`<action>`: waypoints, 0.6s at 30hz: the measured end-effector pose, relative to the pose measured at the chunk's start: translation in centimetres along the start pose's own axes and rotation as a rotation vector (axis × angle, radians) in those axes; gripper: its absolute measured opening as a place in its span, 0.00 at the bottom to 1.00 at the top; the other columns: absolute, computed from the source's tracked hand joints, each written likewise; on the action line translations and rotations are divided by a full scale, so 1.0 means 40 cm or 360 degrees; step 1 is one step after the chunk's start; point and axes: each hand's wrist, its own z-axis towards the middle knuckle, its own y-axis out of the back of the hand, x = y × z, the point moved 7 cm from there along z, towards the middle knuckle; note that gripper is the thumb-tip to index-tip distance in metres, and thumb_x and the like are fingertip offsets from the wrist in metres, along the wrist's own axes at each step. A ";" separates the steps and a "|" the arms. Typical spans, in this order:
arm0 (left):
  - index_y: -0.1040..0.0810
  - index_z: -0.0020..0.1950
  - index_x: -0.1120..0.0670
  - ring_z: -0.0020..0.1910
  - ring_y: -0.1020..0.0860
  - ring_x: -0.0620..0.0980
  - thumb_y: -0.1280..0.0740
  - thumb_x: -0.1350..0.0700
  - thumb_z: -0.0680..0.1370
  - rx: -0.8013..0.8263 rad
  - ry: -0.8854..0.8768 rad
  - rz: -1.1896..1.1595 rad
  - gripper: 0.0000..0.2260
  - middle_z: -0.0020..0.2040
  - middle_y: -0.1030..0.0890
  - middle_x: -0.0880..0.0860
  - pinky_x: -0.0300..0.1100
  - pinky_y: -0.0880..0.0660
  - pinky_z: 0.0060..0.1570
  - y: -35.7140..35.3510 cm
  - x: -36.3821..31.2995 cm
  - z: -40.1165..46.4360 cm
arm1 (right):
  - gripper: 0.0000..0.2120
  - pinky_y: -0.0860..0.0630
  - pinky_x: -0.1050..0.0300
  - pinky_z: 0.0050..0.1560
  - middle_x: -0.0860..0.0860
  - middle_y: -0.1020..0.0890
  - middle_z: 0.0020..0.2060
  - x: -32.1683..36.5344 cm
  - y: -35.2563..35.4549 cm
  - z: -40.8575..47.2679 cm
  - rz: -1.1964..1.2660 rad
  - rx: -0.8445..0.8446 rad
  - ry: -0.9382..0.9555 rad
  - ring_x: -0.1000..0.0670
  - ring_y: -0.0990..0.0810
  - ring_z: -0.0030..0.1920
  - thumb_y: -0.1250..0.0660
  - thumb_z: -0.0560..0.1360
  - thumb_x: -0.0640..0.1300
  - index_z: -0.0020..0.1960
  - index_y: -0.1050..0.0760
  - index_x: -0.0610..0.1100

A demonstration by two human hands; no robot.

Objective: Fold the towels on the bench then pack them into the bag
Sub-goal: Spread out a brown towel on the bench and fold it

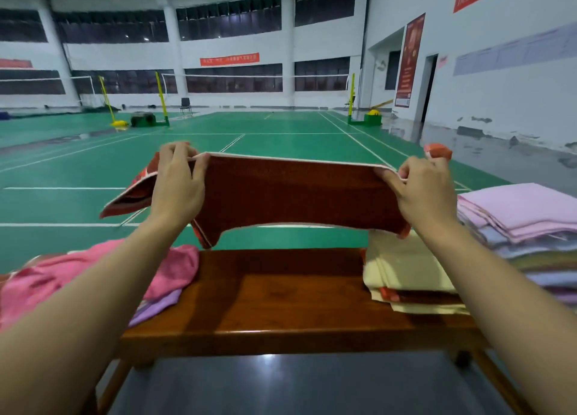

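Fingers and thumb of the left hand [178,177] pinch the top edge of a dark red towel [293,193] near its left end, and the right hand [421,187] pinches the same edge near the right end, so the cloth hangs stretched between them in the air above the wooden bench [281,296]. Loose flaps of the towel stick out past each hand, and its lower edge arches up in the middle, clear of the bench top. On the bench's left end lies a crumpled pink towel [93,277] over a purple one [156,308]. To the right sits a folded cream stack [406,271], and just beside it a taller pile of folded towels [524,221] topped in pale pink. Beyond the bench spreads a green court floor [281,133].
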 end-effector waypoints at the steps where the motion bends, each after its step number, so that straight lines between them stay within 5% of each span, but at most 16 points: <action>1: 0.26 0.55 0.60 0.64 0.29 0.56 0.37 0.53 0.84 0.0006 -0.0018 -0.0004 0.10 0.62 0.28 0.61 0.38 0.39 0.62 0.013 0.006 -0.050 | 0.24 0.34 0.46 0.48 0.48 0.26 0.36 -0.007 0.015 -0.045 0.0020 -0.0009 0.0008 0.42 0.29 0.49 0.36 0.78 0.63 0.38 0.28 0.43; 8: 0.24 0.50 0.56 0.57 0.25 0.57 0.36 0.54 0.83 0.0252 0.0241 0.0086 0.06 0.56 0.26 0.55 0.49 0.32 0.62 -0.027 0.113 -0.394 | 0.24 0.32 0.47 0.45 0.51 0.26 0.34 -0.069 0.029 -0.342 -0.0133 0.0183 -0.0127 0.41 0.27 0.45 0.35 0.72 0.68 0.36 0.29 0.47; 12: 0.23 0.46 0.55 0.57 0.23 0.60 0.38 0.49 0.83 0.0552 0.0561 0.0170 0.12 0.57 0.24 0.58 0.53 0.29 0.60 -0.101 0.180 -0.480 | 0.29 0.30 0.47 0.54 0.46 0.19 0.42 -0.093 -0.016 -0.405 -0.0380 0.0650 -0.0309 0.40 0.23 0.52 0.41 0.66 0.78 0.39 0.26 0.52; 18: 0.18 0.47 0.51 0.62 0.24 0.59 0.42 0.38 0.82 0.0691 0.0661 0.0665 0.21 0.61 0.24 0.55 0.60 0.33 0.66 -0.104 0.202 -0.510 | 0.33 0.35 0.43 0.64 0.53 0.21 0.39 -0.123 -0.031 -0.447 -0.0542 0.0957 -0.0375 0.44 0.22 0.53 0.49 0.66 0.82 0.38 0.27 0.52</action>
